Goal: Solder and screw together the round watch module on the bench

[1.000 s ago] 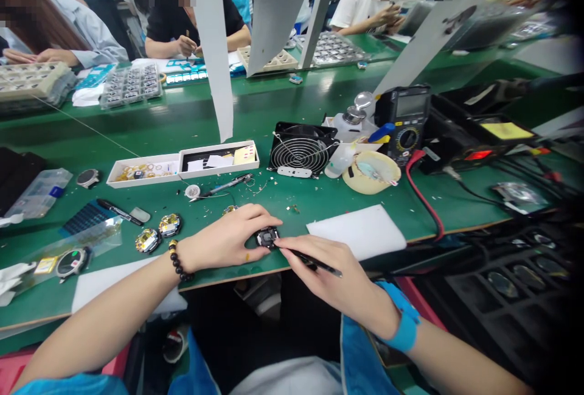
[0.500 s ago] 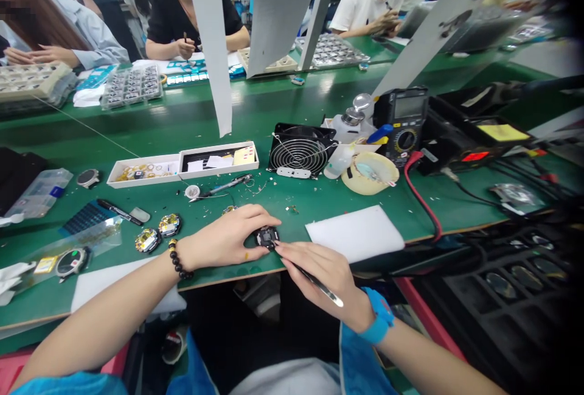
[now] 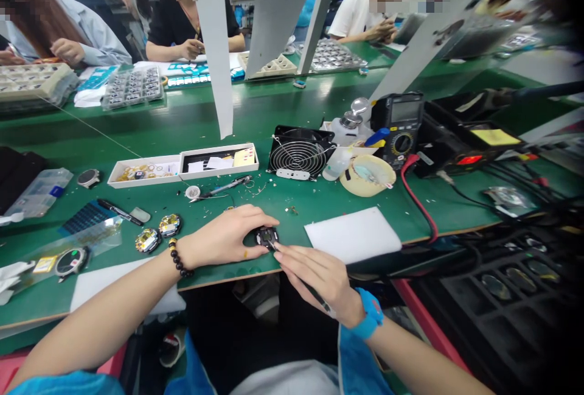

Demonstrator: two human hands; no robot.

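Observation:
My left hand point(image 3: 228, 237) pinches a small round black watch body point(image 3: 266, 237) against the green bench near its front edge. My right hand point(image 3: 319, 276) grips thin tweezers point(image 3: 314, 294) whose tip touches the watch body from the right. A dark bead bracelet sits on my left wrist and a blue strap on my right wrist. Two round watch modules point(image 3: 159, 232) lie just left of my left hand.
A white foam pad point(image 3: 351, 234) lies right of my hands. Behind are a small black fan point(image 3: 298, 151), a white parts tray point(image 3: 182, 165), a multimeter point(image 3: 401, 124) with a red lead, and a soldering station point(image 3: 474, 139). Other people work at the far side.
My right hand has drawn in closer to the watch body and turned, so the tweezers' rear end now points down toward me. My left hand has stayed in place.

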